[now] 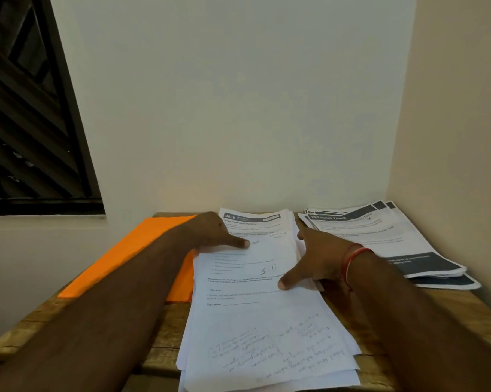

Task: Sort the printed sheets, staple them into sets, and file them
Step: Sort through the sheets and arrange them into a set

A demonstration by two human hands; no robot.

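A thick stack of white printed sheets (255, 321) lies in the middle of the wooden table, its near end hanging over the front edge. My left hand (210, 233) holds the stack's left edge, thumb on the top sheet and fingers hidden beneath. My right hand (312, 261) holds the right edge the same way, thumb pressing on the top sheet. A second pile of sheets with dark headers (380, 239) lies at the back right. An orange folder (131, 253) lies flat to the left, partly under my left arm.
The wooden table (165, 332) stands in a corner, with walls close behind and on the right. A dark louvred window (26, 123) is on the left wall. A red thread bracelet (352, 258) is on my right wrist.
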